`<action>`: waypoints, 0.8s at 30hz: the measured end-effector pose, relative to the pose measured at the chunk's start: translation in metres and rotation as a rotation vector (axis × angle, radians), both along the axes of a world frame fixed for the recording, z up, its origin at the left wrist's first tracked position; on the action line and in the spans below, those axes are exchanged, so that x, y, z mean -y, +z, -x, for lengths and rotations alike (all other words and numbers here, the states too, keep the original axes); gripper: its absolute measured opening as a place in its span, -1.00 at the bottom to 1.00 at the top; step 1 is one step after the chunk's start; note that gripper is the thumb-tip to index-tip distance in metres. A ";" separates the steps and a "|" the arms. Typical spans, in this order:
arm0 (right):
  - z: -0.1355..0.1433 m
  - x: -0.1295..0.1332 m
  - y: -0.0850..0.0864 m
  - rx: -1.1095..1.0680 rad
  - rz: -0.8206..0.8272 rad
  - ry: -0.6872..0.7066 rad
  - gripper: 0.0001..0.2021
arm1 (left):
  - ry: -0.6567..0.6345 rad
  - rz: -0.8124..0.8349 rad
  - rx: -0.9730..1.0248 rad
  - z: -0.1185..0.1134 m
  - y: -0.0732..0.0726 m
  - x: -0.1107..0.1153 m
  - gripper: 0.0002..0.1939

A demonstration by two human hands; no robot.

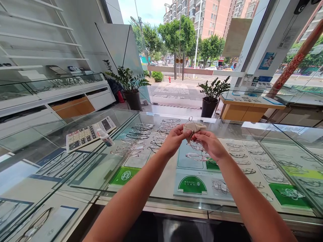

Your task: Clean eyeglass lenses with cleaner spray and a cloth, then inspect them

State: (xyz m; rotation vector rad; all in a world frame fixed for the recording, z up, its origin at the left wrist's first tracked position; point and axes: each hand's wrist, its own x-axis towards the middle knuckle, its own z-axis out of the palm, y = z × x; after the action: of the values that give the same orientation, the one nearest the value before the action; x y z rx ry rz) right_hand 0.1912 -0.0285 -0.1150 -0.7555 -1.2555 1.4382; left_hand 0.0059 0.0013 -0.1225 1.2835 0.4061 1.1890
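Above the glass counter my two hands meet around a beige cleaning cloth [199,127] and a pair of thin-framed eyeglasses [190,119]. The cloth is folded over part of the glasses, so most of the frame is hidden. My left hand [176,135] is closed, its thumb and fingers pinching the cloth on the left side. From the right, my right hand [210,143] is closed with its fingertips pinched on the thin frame, just below the cloth. Under the glass, near my hands, lie several rows of eyeglasses [198,157].
A large calculator [84,136] rests on the counter at left, with a small white spray bottle [105,137] beside it. Glass display counter [151,198] edges run below my forearms. Potted plants [209,97] stand before the glass front; a wooden cabinet [242,112] is at right.
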 end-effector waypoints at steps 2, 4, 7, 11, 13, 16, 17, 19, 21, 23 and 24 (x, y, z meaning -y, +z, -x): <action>0.000 0.000 -0.001 0.018 -0.001 0.000 -0.77 | 0.027 0.007 -0.010 0.001 0.000 -0.001 -0.59; 0.000 0.000 -0.001 0.041 -0.009 0.002 -0.77 | 0.056 0.013 -0.018 0.002 0.000 -0.001 -0.59; -0.002 0.000 -0.002 0.077 -0.021 0.010 -0.77 | 0.085 0.000 -0.037 0.004 0.002 -0.001 -0.58; -0.004 0.000 -0.001 0.101 -0.020 0.010 -0.77 | 0.106 -0.024 -0.058 0.005 0.004 -0.001 -0.58; -0.005 0.000 0.000 0.109 -0.025 0.013 -0.77 | 0.113 -0.030 -0.061 0.005 0.004 -0.001 -0.57; -0.006 -0.001 0.000 0.137 -0.036 0.027 -0.78 | 0.117 -0.039 -0.074 0.006 0.005 -0.001 -0.55; -0.006 -0.001 0.000 0.144 -0.034 0.031 -0.78 | 0.120 -0.040 -0.079 0.006 0.005 0.000 -0.55; -0.005 0.000 0.000 0.151 -0.022 0.032 -0.78 | 0.127 -0.037 -0.086 0.006 0.006 0.000 -0.53; -0.005 0.000 0.002 0.155 -0.013 0.028 -0.78 | 0.133 -0.031 -0.088 0.006 0.006 0.001 -0.52; -0.004 0.001 0.002 0.161 -0.012 0.027 -0.78 | 0.137 -0.028 -0.087 0.006 0.006 0.000 -0.52; -0.005 0.001 0.003 0.162 -0.014 0.027 -0.78 | 0.139 -0.026 -0.085 0.006 0.006 0.000 -0.53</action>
State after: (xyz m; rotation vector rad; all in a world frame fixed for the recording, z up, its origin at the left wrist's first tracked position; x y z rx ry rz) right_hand 0.1957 -0.0295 -0.1124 -0.8626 -1.4023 1.4112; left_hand 0.0002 0.0011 -0.1166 1.3491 0.5517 1.2620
